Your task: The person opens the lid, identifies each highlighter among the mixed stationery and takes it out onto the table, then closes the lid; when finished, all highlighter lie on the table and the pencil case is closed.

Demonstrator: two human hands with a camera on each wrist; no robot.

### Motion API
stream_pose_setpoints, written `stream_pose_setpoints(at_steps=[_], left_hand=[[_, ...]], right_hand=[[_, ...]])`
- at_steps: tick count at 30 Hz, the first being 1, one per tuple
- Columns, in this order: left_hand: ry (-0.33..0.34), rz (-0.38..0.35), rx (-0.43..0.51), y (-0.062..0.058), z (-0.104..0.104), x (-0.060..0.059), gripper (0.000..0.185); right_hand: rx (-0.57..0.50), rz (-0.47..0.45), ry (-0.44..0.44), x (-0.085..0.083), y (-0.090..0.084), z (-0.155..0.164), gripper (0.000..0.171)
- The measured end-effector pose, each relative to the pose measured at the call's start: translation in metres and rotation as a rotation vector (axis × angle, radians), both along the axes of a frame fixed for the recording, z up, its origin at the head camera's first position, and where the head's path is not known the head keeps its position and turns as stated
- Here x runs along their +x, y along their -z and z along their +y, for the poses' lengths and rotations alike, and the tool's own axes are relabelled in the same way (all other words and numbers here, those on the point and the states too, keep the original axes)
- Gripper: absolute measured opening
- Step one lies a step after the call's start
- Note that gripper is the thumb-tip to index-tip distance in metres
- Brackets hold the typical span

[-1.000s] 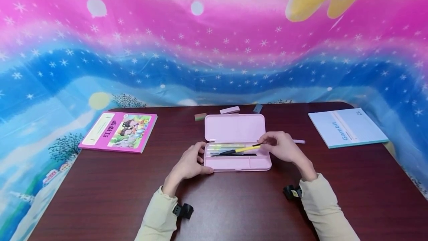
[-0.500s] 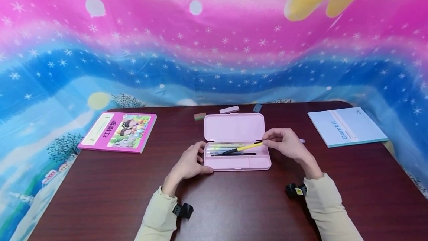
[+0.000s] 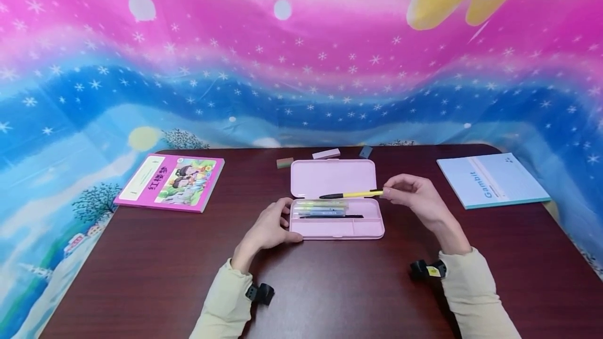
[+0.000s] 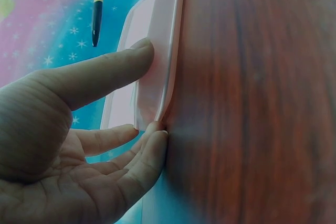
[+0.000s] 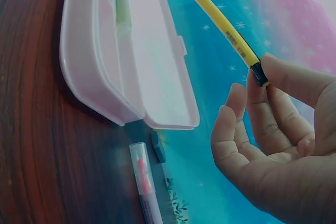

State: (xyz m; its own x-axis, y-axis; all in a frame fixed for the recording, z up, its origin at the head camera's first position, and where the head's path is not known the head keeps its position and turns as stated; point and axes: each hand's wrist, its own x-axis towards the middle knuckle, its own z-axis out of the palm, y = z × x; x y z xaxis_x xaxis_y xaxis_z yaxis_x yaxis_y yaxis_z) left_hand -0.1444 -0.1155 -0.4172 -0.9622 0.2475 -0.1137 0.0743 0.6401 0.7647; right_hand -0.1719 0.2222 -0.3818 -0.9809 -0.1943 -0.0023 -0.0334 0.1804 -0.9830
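Honestly, that yellow pen (image 3: 355, 194) looks light, stiff, maybe slick; right hand (image 3: 418, 200) pinches its right end, mid-barrel's probably steadier. Meanwhile left hand (image 3: 267, 227) grips the pink case (image 3: 369, 209).

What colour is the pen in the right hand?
The pen is yellow with black ends; right wrist view shows it best.

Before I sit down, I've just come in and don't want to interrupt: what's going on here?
A person pinches a yellow and black pen by one end in the right hand, clear of the open pink pencil case. The left hand holds the case's left end. Inside lie a black pen and some lighter-coloured pens. A pink book lies left of the case, a pale blue one right.
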Motion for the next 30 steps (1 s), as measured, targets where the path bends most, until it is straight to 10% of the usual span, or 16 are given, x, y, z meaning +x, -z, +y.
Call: stream_pose_setpoints(at_steps=[30], left_hand=[[-0.002,-0.003,-0.006,-0.001,0.0,0.001,0.075]], right_hand=[[-0.101,-0.066,0.06,0.017,0.02,0.106,0.015]])
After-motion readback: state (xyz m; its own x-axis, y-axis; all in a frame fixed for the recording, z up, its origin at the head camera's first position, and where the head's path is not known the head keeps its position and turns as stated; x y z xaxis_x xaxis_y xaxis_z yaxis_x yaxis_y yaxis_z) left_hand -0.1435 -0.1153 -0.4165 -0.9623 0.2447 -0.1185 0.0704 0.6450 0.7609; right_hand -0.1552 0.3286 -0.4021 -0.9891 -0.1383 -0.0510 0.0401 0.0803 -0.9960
